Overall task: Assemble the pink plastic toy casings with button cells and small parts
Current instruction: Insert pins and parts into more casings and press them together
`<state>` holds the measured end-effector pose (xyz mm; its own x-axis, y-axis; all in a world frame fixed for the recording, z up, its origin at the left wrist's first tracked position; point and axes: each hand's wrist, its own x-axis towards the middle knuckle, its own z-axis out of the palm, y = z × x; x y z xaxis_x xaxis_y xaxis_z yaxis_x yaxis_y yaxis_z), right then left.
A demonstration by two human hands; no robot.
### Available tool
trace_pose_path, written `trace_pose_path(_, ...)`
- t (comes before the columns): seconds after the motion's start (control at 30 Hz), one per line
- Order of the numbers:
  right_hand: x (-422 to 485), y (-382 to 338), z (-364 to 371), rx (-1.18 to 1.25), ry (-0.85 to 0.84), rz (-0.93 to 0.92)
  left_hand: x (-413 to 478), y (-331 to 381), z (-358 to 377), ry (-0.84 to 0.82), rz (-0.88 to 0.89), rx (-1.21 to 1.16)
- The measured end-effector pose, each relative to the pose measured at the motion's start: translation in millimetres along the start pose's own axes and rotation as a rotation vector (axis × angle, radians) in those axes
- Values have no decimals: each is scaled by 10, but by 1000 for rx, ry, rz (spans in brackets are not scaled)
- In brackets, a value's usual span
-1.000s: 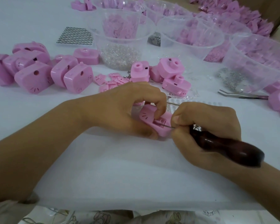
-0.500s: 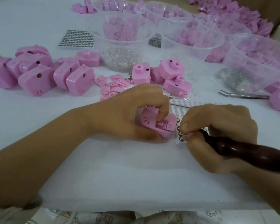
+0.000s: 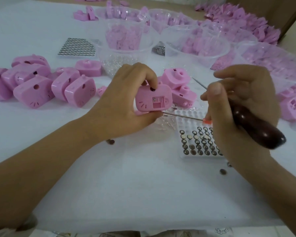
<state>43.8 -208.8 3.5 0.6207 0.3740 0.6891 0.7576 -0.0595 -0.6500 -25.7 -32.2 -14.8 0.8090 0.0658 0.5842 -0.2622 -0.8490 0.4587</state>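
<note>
My left hand (image 3: 123,100) grips a pink toy casing (image 3: 153,98) between thumb and fingers, lifted off the table, with its open battery slot facing me. My right hand (image 3: 234,106) holds a tool with a dark red-brown wooden handle (image 3: 256,127); its thin metal shaft (image 3: 199,84) points up and left, away from the casing. A white tray of button cells (image 3: 197,142) lies under my right hand, partly hidden by it. A thin metal rod (image 3: 183,116) lies across the tray's top, just below the casing.
More pink casings (image 3: 34,86) are heaped at the left and behind the held one (image 3: 176,82). Clear plastic bowls (image 3: 126,47) of pink and metal parts fill the back. A button-cell sheet (image 3: 77,48) lies far left. Loose cells (image 3: 223,171) lie on the white table.
My left hand has lifted the casing off the table and turned its slot toward me. My right hand has drawn the tool away to the right, uncovering the cell tray.
</note>
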Motion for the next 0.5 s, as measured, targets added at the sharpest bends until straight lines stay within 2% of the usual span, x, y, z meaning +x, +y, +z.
trace_pose_path(0.13, 9, 144, -4, 112, -29, -9, -8, 36, 3, 30, -53, -86)
trace_pose_path(0.27, -12, 185, -10, 22, -110, -193, -6, 69, 21, 38, -116, -92)
trace_pose_path(0.33, -28, 176, 7, 29, -127, -221, -5, 86, 25, 43, -142, -96)
trace_pose_path(0.5, -24, 165, 4, 299, -121, -17, -31, 139, 46, 8, -184, -175)
